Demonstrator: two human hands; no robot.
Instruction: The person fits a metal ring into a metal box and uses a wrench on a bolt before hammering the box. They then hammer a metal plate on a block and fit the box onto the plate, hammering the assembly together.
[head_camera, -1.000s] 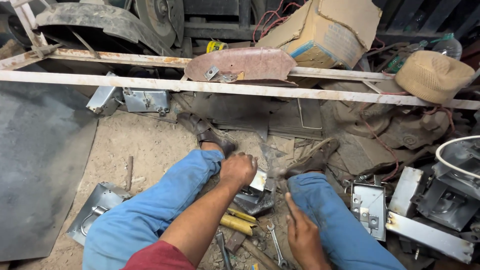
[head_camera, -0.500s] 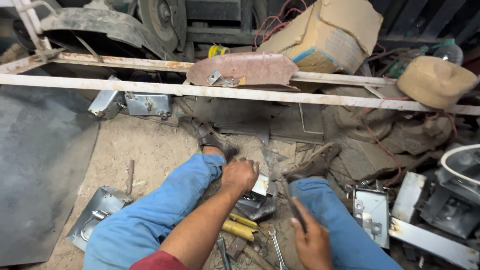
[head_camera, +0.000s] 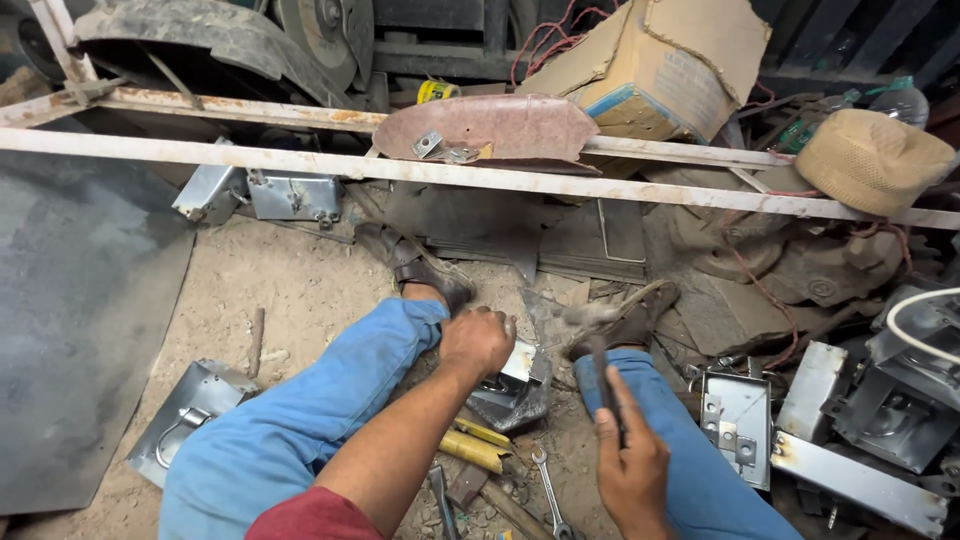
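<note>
Fingers (head_camera: 610, 420) now gripping raised hammer (head_camera: 590, 330), left hand (head_camera: 478, 340) unmoved on metal box (head_camera: 515, 385)

Sandy dirt floor (head_camera: 270, 290), dark metal sheet (head_camera: 70, 320) at left, rusty white rails (head_camera: 300, 165) across, cardboard box (head_camera: 660, 60) behind

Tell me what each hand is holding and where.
Right hand: dark-handled hammer, gripped at the handle's lower end. Left hand: pressing down on small shiny metal box.

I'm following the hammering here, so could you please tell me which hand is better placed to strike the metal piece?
The right hand, probably: it grips the hammer, head blurred above the metal piece. The left hand rests on that piece.
</note>
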